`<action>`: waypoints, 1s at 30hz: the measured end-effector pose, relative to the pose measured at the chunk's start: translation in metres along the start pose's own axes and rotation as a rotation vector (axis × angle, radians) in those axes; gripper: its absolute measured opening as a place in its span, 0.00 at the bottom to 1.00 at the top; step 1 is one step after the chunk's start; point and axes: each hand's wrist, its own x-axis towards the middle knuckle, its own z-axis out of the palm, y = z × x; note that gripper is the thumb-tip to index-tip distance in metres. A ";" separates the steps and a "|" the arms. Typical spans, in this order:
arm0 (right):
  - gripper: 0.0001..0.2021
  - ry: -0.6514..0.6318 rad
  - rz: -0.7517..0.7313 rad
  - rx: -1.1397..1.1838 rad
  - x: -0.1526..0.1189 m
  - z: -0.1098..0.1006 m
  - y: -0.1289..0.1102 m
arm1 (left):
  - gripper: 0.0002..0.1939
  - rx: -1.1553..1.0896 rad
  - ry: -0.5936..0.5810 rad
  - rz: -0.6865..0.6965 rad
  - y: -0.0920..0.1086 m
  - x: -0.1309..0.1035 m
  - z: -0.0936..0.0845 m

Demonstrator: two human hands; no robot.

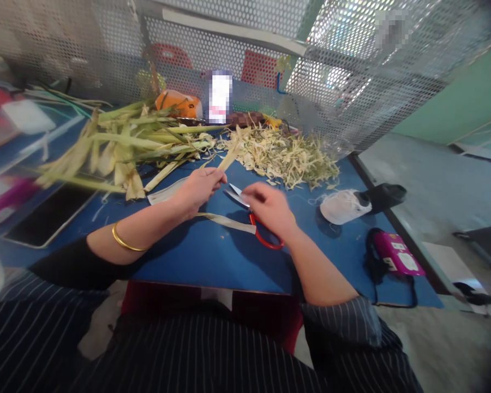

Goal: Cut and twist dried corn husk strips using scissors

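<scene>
My left hand pinches a pale dried leaf strip, whose upper end reaches toward the heap of cut pieces. A longer strip trails below that hand across the blue table to the scissors. Red-handled scissors lie under and beside my right hand, their blades pointing up and left toward my left hand. My right hand is slightly blurred with its fingers bent over the scissors; whether they grip them is unclear. Beyond the hands, a heap of pale shredded pieces sits on the table.
Long green-yellow leaves are piled at the left. Behind them are an orange packet and a lit phone before a perforated metal screen. At the right are a white thread cone, a black cone and a purple box.
</scene>
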 end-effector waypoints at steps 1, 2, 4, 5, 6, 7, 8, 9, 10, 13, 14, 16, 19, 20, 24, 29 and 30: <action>0.08 -0.168 -0.074 -0.174 -0.003 0.004 -0.002 | 0.13 -0.054 -0.001 -0.016 0.001 0.001 -0.002; 0.07 -0.288 -0.142 -0.318 -0.007 0.009 -0.004 | 0.13 -0.096 -0.009 -0.029 0.002 0.002 -0.004; 0.04 -0.395 -0.231 -0.502 -0.013 0.017 -0.007 | 0.12 -0.149 -0.022 -0.046 0.002 0.003 -0.006; 0.03 -0.406 -0.245 -0.542 -0.015 0.019 -0.008 | 0.11 -0.164 -0.027 -0.048 0.003 0.003 -0.007; 0.02 -0.404 -0.238 -0.546 -0.016 0.020 -0.008 | 0.11 -0.178 -0.030 -0.044 0.003 0.003 -0.008; 0.03 -0.388 -0.209 -0.517 -0.016 0.020 -0.008 | 0.10 -0.195 -0.027 -0.037 0.003 0.004 -0.009; 0.03 -0.352 -0.151 -0.456 -0.015 0.018 -0.007 | 0.10 -0.217 -0.012 -0.028 0.003 0.004 -0.009; 0.04 -0.297 -0.066 -0.362 -0.013 0.016 -0.006 | 0.10 -0.250 0.017 -0.011 0.003 0.005 -0.010; 0.04 -0.234 0.038 -0.234 -0.011 0.013 -0.006 | 0.10 -0.292 0.062 0.016 0.003 0.005 -0.011; 0.09 -0.083 0.336 0.272 -0.005 0.007 -0.006 | 0.11 -0.408 0.207 0.105 0.002 0.006 -0.009; 0.09 -0.053 0.392 0.433 -0.004 0.006 -0.007 | 0.11 -0.423 0.229 0.105 0.001 0.006 -0.008; 0.11 -0.024 0.418 0.640 -0.004 0.007 -0.011 | 0.12 -0.406 0.200 0.020 -0.003 0.004 -0.002; 0.10 -0.036 0.312 0.627 -0.006 0.012 -0.014 | 0.13 -0.377 0.002 -0.140 -0.011 0.000 0.009; 0.09 -0.039 0.272 0.584 -0.007 0.014 -0.015 | 0.14 -0.375 -0.061 -0.168 -0.014 -0.001 0.013; 0.07 -0.019 0.223 0.502 -0.010 0.023 -0.011 | 0.13 -0.338 -0.112 -0.248 -0.020 -0.006 0.022; 0.06 -0.014 0.198 0.438 -0.011 0.031 -0.006 | 0.10 -0.288 -0.084 -0.257 -0.026 -0.007 0.026; 0.06 -0.020 0.193 0.415 -0.012 0.032 -0.007 | 0.10 -0.270 -0.079 -0.246 -0.028 -0.006 0.026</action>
